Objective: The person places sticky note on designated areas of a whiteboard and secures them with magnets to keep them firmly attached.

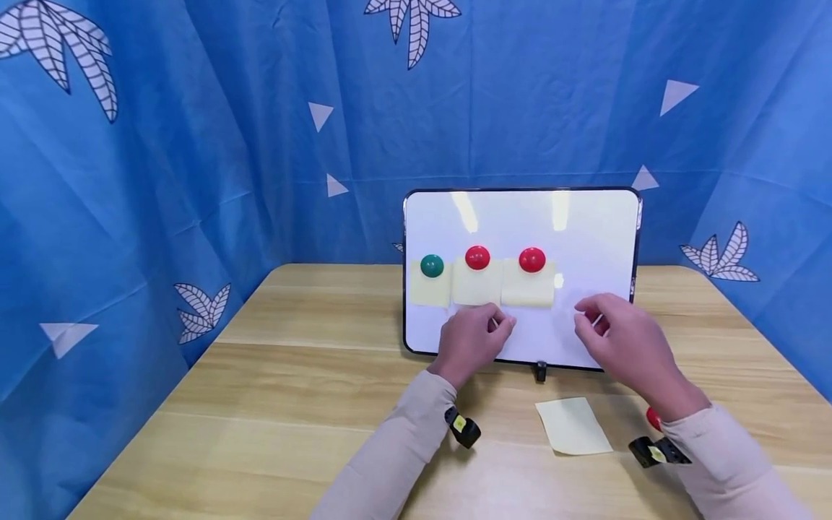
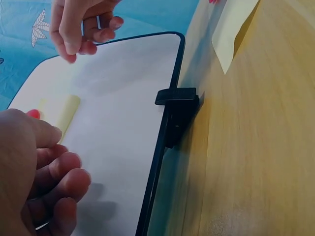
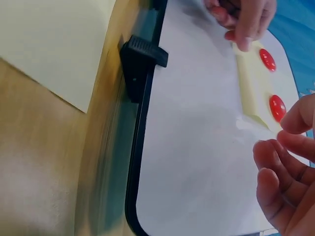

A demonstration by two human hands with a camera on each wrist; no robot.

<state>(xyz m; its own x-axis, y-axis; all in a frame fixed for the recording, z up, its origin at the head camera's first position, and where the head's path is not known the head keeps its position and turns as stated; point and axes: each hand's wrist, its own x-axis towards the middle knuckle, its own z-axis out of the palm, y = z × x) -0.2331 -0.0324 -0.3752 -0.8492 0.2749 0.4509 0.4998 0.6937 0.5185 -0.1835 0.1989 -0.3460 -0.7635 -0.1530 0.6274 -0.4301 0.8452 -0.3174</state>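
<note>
A small whiteboard (image 1: 585, 224) stands upright on the wooden table (image 1: 292, 375). Three yellow sticky notes hang on it in a row, under a green magnet (image 1: 432, 266) and two red magnets (image 1: 477, 257) (image 1: 532, 259). My left hand (image 1: 500, 325) hovers in front of the board's lower middle, fingers loosely curled, just below the middle note (image 1: 477, 285); nothing shows in it. My right hand (image 1: 588, 318) hovers before the lower right of the board, fingers also loosely curled and empty. A loose yellow note (image 1: 573, 426) lies on the table between my forearms.
Another red magnet (image 1: 652, 417) lies on the table, half hidden behind my right wrist. A black foot clip (image 1: 540, 372) props the board's bottom edge. Blue patterned cloth (image 1: 195, 144) walls in the table at the back and both sides.
</note>
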